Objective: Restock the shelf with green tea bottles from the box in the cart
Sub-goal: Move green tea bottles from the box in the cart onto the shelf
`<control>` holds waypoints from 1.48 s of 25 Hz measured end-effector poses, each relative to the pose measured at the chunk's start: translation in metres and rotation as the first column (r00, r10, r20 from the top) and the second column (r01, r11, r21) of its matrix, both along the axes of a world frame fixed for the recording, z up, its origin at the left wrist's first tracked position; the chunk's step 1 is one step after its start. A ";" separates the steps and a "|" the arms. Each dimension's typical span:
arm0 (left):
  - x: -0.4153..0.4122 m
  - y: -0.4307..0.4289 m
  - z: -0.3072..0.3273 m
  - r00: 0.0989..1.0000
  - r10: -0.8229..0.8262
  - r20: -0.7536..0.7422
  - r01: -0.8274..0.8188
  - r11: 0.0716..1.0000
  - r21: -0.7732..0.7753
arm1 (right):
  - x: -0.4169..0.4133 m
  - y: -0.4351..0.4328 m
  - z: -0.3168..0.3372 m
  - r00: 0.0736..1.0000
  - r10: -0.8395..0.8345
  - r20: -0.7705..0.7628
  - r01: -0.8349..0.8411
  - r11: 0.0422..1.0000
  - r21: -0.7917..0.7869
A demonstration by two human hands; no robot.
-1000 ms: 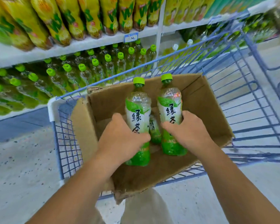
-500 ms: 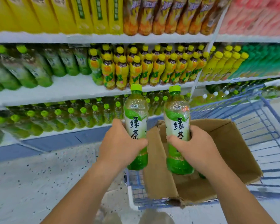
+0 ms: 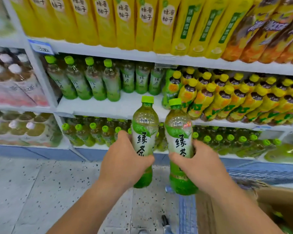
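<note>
My left hand (image 3: 123,161) grips one green tea bottle (image 3: 143,132) around its middle, upright. A second green tea bottle (image 3: 178,134) stands upright in the grip of my right hand (image 3: 198,163). Both bottles are held side by side in front of the shelving, below the white middle shelf (image 3: 108,105). That shelf carries a row of matching green tea bottles (image 3: 95,81) toward its back left, with bare board in front of them. The cardboard box (image 3: 277,200) and the blue cart (image 3: 188,217) show at the lower right, the box's inside mostly out of sight.
Yellow-capped bottles (image 3: 235,98) fill the right part of the middle shelf. Tall yellow bottles (image 3: 125,19) line the top shelf. The bottom shelf holds more green-capped bottles (image 3: 91,132). Shrink-wrapped packs (image 3: 15,81) stand in the left bay. Speckled floor (image 3: 41,191) lies below.
Both hands have lifted their bottles out of the box and carried them up and left toward the shelf. The view has swung from the cart to the shelving.
</note>
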State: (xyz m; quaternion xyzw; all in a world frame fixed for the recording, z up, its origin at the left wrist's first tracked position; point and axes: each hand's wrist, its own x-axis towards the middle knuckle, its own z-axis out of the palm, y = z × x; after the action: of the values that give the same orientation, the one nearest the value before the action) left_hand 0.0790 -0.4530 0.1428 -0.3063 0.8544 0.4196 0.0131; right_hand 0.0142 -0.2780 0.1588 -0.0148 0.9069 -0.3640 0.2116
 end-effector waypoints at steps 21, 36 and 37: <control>-0.211 -0.157 -0.140 0.899 0.067 -0.432 -0.122 0.987 -0.101 | -0.220 -0.166 -0.153 0.958 -0.049 -0.282 -0.032 0.961 -0.275; -0.222 -0.168 -0.212 0.867 0.028 -0.498 -0.035 0.999 -0.006 | -0.231 -0.176 -0.225 0.937 -0.011 -0.348 -0.137 0.907 -0.398; -0.216 -0.168 -0.217 0.873 0.023 -0.487 -0.026 1.000 0.001 | -0.230 -0.171 -0.229 0.931 -0.001 -0.365 -0.133 0.931 -0.341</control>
State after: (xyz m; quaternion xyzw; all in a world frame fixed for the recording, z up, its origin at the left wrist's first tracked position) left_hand -0.1375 -0.6212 -0.0745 -0.2018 0.8275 0.4808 -0.2082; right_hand -0.2155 -0.4488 -0.0698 -0.1504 0.8470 -0.5076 0.0485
